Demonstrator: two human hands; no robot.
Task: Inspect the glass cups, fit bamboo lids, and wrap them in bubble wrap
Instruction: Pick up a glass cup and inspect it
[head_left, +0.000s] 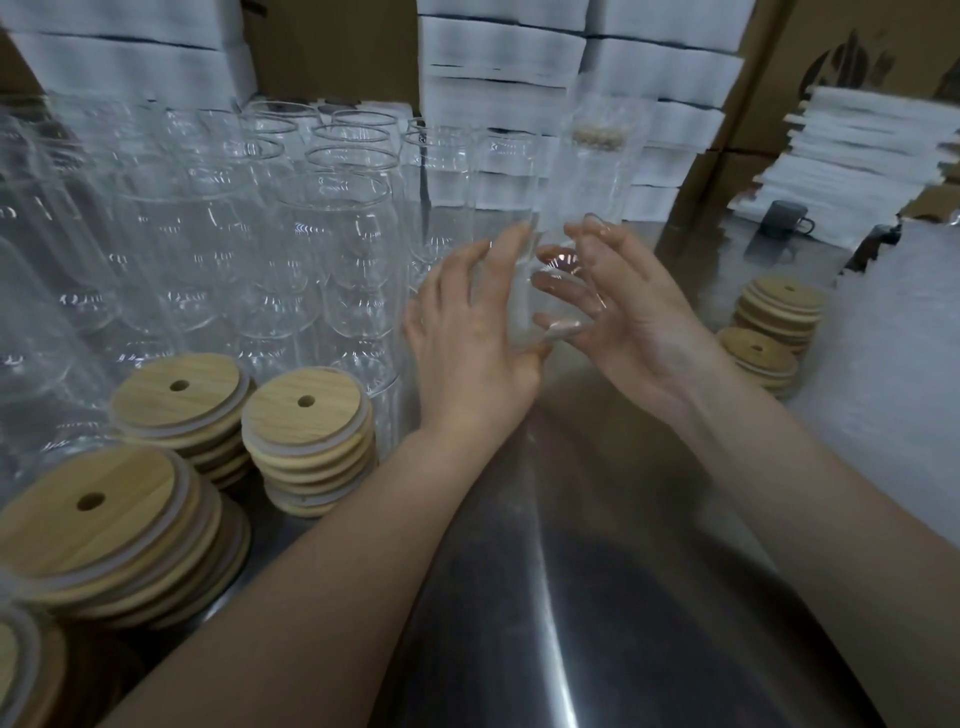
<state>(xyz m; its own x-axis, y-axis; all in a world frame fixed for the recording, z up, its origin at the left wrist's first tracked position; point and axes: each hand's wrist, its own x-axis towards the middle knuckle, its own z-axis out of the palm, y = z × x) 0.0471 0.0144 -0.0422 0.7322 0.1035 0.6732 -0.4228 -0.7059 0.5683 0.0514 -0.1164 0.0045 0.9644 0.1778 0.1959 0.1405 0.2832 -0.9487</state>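
I hold a clear glass cup (574, 208) upright and blurred over the steel table (571, 571). A pale bamboo lid (597, 137) seems to sit on its top. My right hand (623, 317) grips the cup's lower part, and its curled fingers show through the glass. My left hand (467, 338) lies against the cup's left side with fingers spread and fairly straight and the thumb near its base. Many empty glass cups (332, 244) stand packed at the left. Stacks of bamboo lids (306, 431) with straw holes sit in front of them.
More lid stacks lie at the near left (104, 525) and at the right (774, 322). White wrap sheets are piled at the back (498, 67) and right (857, 156), with a sheet spread at the right edge (893, 353). A grey mug (787, 218) and cardboard boxes (810, 47) stand behind.
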